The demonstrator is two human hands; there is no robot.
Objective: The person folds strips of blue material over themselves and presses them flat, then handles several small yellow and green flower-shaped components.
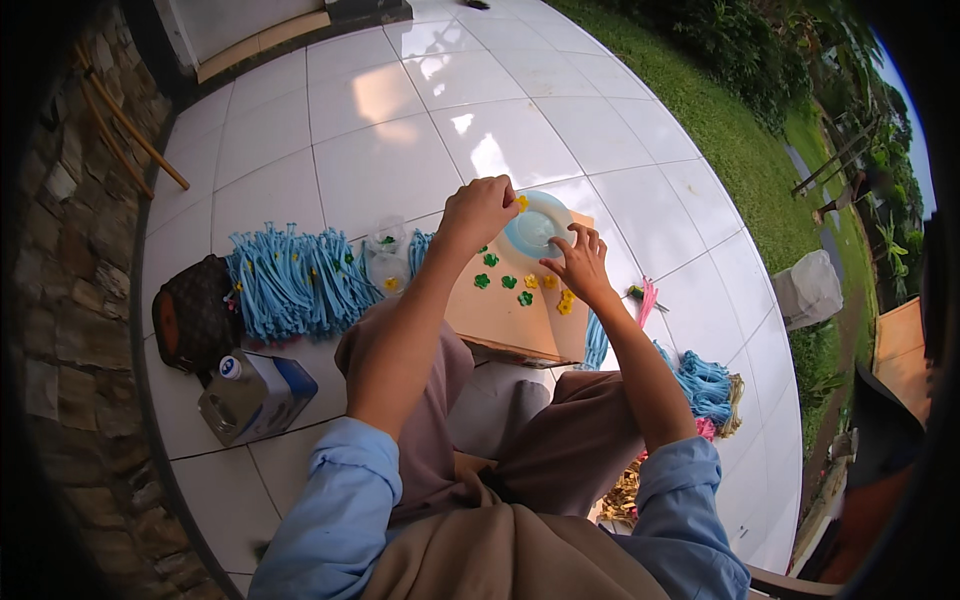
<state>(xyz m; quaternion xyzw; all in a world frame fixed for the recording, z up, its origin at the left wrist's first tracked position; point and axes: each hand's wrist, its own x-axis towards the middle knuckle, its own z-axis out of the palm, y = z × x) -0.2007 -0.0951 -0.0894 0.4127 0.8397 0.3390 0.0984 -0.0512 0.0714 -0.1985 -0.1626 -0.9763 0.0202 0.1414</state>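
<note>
My left hand (480, 213) is closed, pinching a small yellow flower piece (522, 203) at its fingertips beside the far left rim of a pale blue bowl (545, 228). Bent but apart, the fingers of my right hand (582, 262) hover at the bowl's near right edge. Whether they touch the rim I cannot tell. The bowl stands on a cardboard box (490, 318) in front of my knees. Several green flower pieces (509, 281) lie spread on the cardboard, with several yellow flower pieces (566, 300) to their right.
Left of the box lies a big pile of light blue stems (295, 280). A brown bag (195, 315) and a jerrycan (258, 395) stand nearby. Clear plastic containers (388, 265) sit between pile and box. More blue bundles (705, 388) and a pink bundle (648, 298) are right.
</note>
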